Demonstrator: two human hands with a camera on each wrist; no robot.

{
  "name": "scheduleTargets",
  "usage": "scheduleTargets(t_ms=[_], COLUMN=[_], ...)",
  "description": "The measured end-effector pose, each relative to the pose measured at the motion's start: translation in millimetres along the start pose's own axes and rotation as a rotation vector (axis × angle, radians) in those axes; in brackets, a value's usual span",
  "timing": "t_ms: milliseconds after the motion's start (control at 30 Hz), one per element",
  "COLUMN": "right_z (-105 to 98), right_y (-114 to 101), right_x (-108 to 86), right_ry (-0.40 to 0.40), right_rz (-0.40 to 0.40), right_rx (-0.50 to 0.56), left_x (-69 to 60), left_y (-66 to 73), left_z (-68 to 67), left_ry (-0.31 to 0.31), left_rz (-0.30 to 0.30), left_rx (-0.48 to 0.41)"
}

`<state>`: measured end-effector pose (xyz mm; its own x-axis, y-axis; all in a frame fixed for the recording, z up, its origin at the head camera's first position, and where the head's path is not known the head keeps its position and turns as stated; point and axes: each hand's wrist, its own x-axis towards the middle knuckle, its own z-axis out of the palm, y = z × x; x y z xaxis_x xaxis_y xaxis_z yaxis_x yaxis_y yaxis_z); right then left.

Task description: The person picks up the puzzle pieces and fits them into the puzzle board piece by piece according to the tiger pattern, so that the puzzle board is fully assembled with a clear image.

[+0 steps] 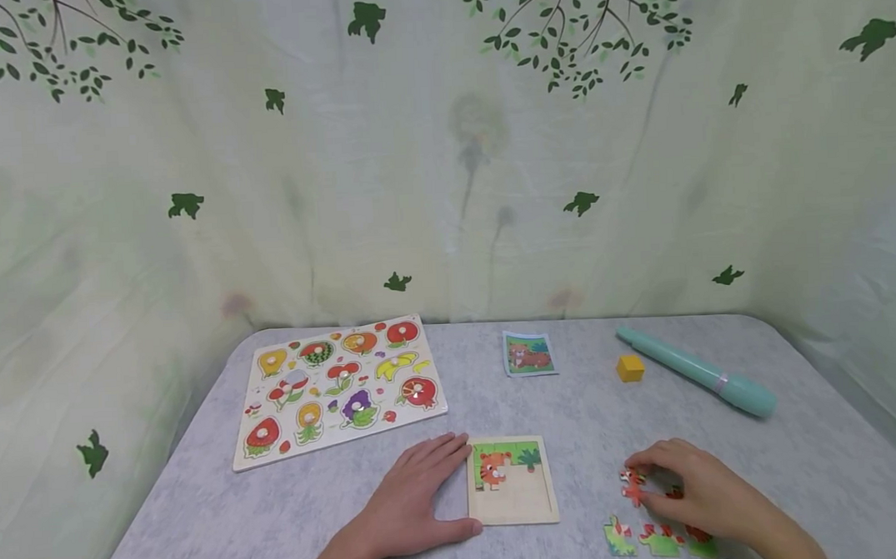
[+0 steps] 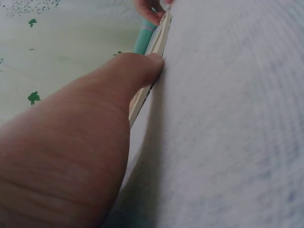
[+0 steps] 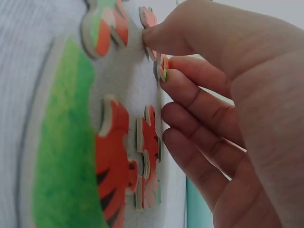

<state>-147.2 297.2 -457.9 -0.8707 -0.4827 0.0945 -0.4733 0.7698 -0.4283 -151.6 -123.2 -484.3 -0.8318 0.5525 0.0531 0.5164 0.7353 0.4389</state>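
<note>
A square wooden puzzle board [image 1: 514, 506] lies on the table, its upper part filled with a tiger's face, green background and a plant; bare wood shows below. My left hand [image 1: 420, 497] rests along its left side, fingers extended at the upper corner and thumb at the lower one. To the right, my right hand [image 1: 701, 489] pinches an orange-and-white puzzle piece [image 1: 633, 486] between thumb and fingers, close to the table. Loose pieces lie around that hand: a green one [image 1: 619, 537], a green-and-red one [image 1: 660, 540] and an orange striped one [image 3: 150, 156] beneath the fingers.
A fruit peg puzzle [image 1: 340, 393] lies at the back left. Behind the board is a small picture card [image 1: 530, 354] showing an animal. A yellow cube [image 1: 630, 368] and a teal tapered stick [image 1: 696, 370] are at the back right. A patterned curtain [image 1: 444, 188] hangs behind the table.
</note>
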Motion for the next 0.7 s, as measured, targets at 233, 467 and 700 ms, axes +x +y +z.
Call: scheduleTargets(t_ms=[233, 467, 700], right_z=[-1.6, -5.7, -10.4], right_y=[-3.1, -8.6, -17.7], right_x=[2.4, 10.3, 14.4], right_ry=[0.029, 0.04, 0.042], right_rz=[-0.022, -0.058, -0.068], right_rx=[-0.02, -0.014, 0.003], left_x=[0.4, 1.1, 1.2], left_y=[-0.6, 0.0, -0.2], left_z=[-1.0, -0.5, -1.3], left_ry=[-0.002, -0.017, -0.01], left_rz=[0.003, -0.01, 0.001], left_rx=[-0.001, -0.002, 0.001])
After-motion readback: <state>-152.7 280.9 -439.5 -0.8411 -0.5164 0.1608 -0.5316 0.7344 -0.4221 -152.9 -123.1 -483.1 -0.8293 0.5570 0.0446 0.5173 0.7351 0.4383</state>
